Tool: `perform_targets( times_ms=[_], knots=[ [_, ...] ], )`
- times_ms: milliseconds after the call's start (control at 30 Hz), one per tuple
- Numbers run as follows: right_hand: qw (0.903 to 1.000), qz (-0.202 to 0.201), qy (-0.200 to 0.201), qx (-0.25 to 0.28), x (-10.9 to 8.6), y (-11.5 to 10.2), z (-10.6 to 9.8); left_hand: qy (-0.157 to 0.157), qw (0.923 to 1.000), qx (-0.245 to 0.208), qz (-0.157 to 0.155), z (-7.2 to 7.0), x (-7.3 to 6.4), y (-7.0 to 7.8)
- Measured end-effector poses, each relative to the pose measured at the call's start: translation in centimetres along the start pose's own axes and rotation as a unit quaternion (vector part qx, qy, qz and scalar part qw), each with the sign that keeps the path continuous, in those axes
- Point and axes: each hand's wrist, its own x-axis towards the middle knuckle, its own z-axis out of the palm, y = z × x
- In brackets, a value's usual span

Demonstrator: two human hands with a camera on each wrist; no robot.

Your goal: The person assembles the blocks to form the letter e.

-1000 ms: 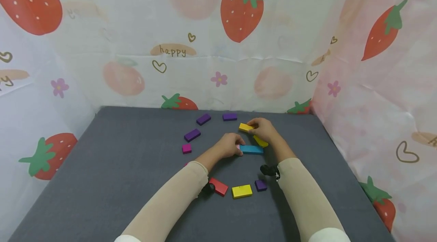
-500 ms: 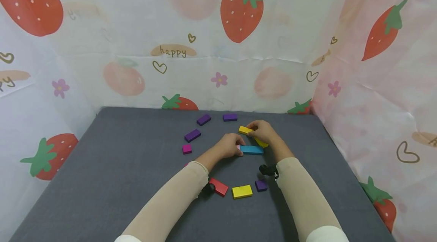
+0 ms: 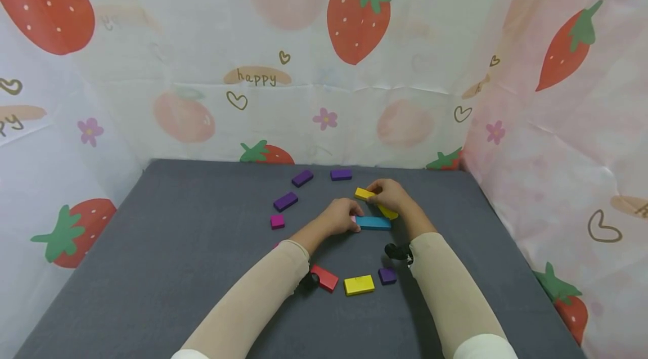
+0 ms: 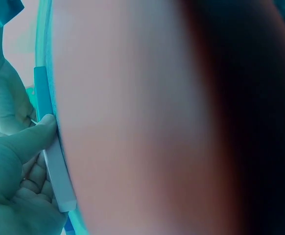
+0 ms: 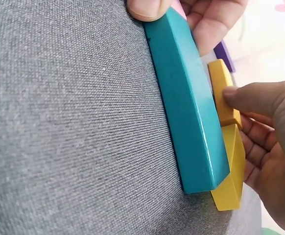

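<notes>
My left hand (image 3: 340,216) pinches where a long blue block (image 3: 373,223) and a pink block (image 3: 353,218) meet end to end; the hand hides most of the pink one from the head view. In the left wrist view the pink block (image 4: 60,181) looks pale, the thumb lying across the seam. Just beyond, my right hand (image 3: 394,194) holds a small yellow block (image 3: 363,194) between thumb and fingers. Its near end meets a second, slant-cut yellow block (image 5: 234,169), which lies behind the blue block and below the right hand's palm.
Purple blocks (image 3: 286,201) and a magenta block (image 3: 277,221) curve round the left and back. Nearer me lie a red block (image 3: 324,278), a yellow block (image 3: 359,285) and a small purple block (image 3: 387,276) on the grey cloth (image 3: 192,246). A strawberry-print curtain (image 3: 324,89) encloses the table.
My right hand has shifted the small yellow block slightly toward me, closer to the second yellow block. My left hand has stayed in place.
</notes>
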Motion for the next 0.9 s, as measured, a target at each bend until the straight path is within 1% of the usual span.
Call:
perform_targets(
  times_ms=[367, 667, 900],
  knots=[
    [1.0000, 0.001, 0.001, 0.006, -0.35, -0.18, -0.04, -0.002, 1.0000, 0.006, -0.005, 0.13, 0.12, -0.05],
    [0.9999, 0.003, 0.007, 0.012, -0.17, 0.11, 0.05, -0.004, 1.0000, -0.002, -0.005, 0.09, 0.09, 0.00],
    [0.9998, 0.007, 0.004, 0.017, -0.19, 0.18, 0.05, -0.004, 1.0000, -0.005, -0.007, 0.02, -0.02, 0.05]
  ],
)
